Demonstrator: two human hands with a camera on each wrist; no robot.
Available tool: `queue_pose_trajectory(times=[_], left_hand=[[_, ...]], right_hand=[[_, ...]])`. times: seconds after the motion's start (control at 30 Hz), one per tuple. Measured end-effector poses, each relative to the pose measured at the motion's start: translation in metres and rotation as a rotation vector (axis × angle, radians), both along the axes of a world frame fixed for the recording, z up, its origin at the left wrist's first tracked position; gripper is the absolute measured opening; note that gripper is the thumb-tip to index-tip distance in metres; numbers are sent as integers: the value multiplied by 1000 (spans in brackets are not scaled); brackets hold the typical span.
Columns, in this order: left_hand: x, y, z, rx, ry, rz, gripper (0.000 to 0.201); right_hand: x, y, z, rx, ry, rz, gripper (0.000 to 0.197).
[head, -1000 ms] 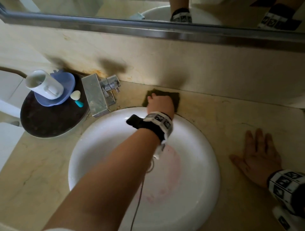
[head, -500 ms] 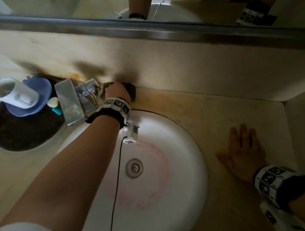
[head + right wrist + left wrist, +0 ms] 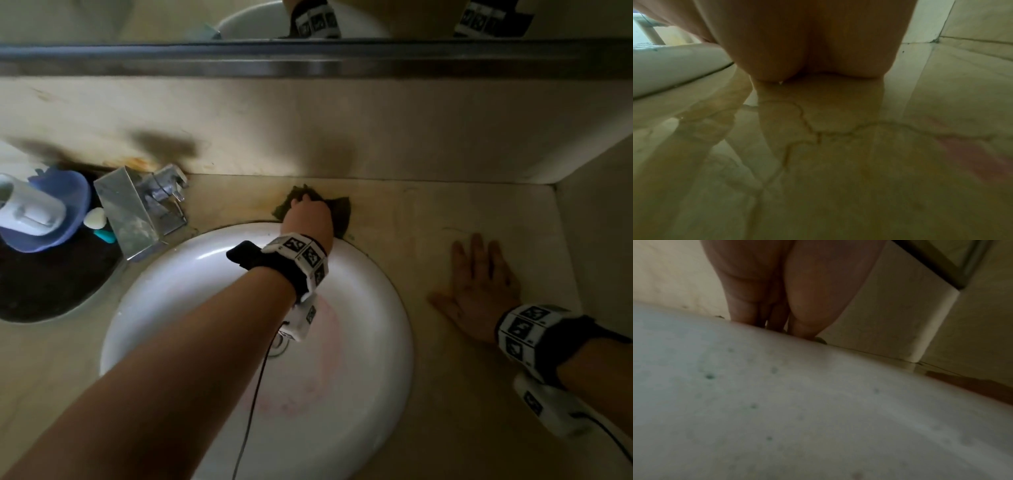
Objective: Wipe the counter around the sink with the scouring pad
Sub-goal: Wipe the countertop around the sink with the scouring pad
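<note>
- Since half a second ago, the left hand (image 3: 308, 219) has carried the dark green scouring pad (image 3: 342, 214) away from the faucet, to the sink's twelve o'clock; the right hand has kept its place.
- At nine o'clock, a white plastic cup (image 3: 29, 209) lies tipped in a blue shallow dish (image 3: 73, 198) on a dark round tray (image 3: 51, 281). Beside them lie a small white oval thing (image 3: 95, 218) and a teal bit (image 3: 104, 235).
- At ten o'clock, the square chrome faucet (image 3: 137, 209) stands by the back wall.
- The left forearm reaches over the round white ceramic sink (image 3: 376, 308) toward twelve o'clock.
- That hand presses down on the pad; whether its fingers curl round it or lie flat, I cannot tell. The left wrist view shows only the heel of the hand (image 3: 793, 288) beyond the sink rim (image 3: 818, 402).
- The pad lies on the beige marble counter (image 3: 411, 212), touching the sink rim, near the back wall.
- At three o'clock, the right hand (image 3: 479, 287) lies flat on the counter, fingers spread and straight, pointing at the wall, holding nothing. The right wrist view shows its palm (image 3: 818, 40) down on the veined stone (image 3: 838, 146).
</note>
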State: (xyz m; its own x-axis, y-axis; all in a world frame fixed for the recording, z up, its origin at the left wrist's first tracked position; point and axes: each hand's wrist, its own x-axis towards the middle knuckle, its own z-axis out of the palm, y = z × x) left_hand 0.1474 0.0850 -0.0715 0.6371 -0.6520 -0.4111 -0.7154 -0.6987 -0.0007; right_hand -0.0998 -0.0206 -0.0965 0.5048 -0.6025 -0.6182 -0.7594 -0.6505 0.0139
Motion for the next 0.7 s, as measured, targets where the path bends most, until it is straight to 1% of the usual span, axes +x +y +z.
queue_pose_trajectory(times=[0.1,0.2,0.3,0.37,0.43,0.5,0.6,0.63,0.7], left_hand=[[-24,-12,10,11,59,-17,34],[-61,-20,11,21,130,-86,41],[-103,-22,4,-18,183,-139,35],[-131,-21,-3,-17,231,-158,41],[-149,-18,-9,-8,259,-203,49],[-153,-13,-9,-2,239,-251,50],[-139,-8,0,-21,150,-369,45],[-131,-7,5,-34,143,-355,43],[-107,-7,11,-76,122,-264,41]], right_hand=[[-1,-1,-2,-1,-12,6,99],[0,0,-2,1,-10,1,99],[0,0,-1,-15,-17,-10,99],[-1,0,0,-6,-24,-11,98],[-1,0,2,-9,-23,-8,106],[0,0,3,4,-17,-8,112],[-1,-1,3,16,-20,-1,103],[-2,-1,3,21,-22,0,101],[-3,-1,1,12,-26,6,100]])
